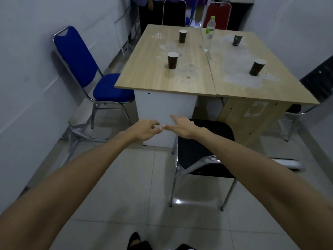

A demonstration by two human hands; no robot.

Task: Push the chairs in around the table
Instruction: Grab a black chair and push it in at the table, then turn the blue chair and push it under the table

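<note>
A wooden table made of two joined tops stands ahead. A black chair stands at its near end, its seat partly under the table's edge. A blue chair sits at the left side, seat partly under the top. Beyond the far end stand a black chair and a red chair. A dark chair is at the right side. My left hand and my right hand are stretched out in front of me, fingers apart, holding nothing, fingertips almost meeting above the black chair's left edge.
Several dark paper cups and a clear water bottle stand on the table. Folded metal legs lie by the left wall. White walls close in on both sides. A person's legs show at the far left end.
</note>
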